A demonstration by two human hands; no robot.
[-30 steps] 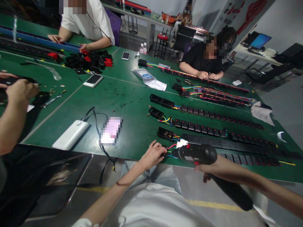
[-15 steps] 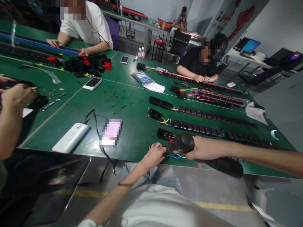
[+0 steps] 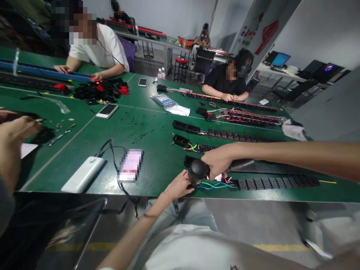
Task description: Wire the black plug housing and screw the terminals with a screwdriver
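Observation:
Near the front edge of the green table, my right hand (image 3: 219,161) is wrapped round a black power tool (image 3: 197,170), whose round end covers part of the work. My left hand (image 3: 178,185) is closed at the tool's left side, its fingertips on something small and dark that the tool mostly hides. Blue, green and red wires (image 3: 215,185) run right from there to a strip of black socket blocks (image 3: 277,183). Just behind the tool lies the end of a black housing (image 3: 189,161), partly covered.
More wired strips (image 3: 236,135) lie farther back. A white power bank (image 3: 83,174) with a black strap and a phone (image 3: 131,165) are at the left. Across the table sit two people; another person's hand (image 3: 21,129) works at the far left. A silver packet (image 3: 165,102) lies mid-table.
The power tool and my right hand have swung round, with the forearm now higher over the table, uncovering the front socket strip. My left hand has shifted slightly left and down in view.

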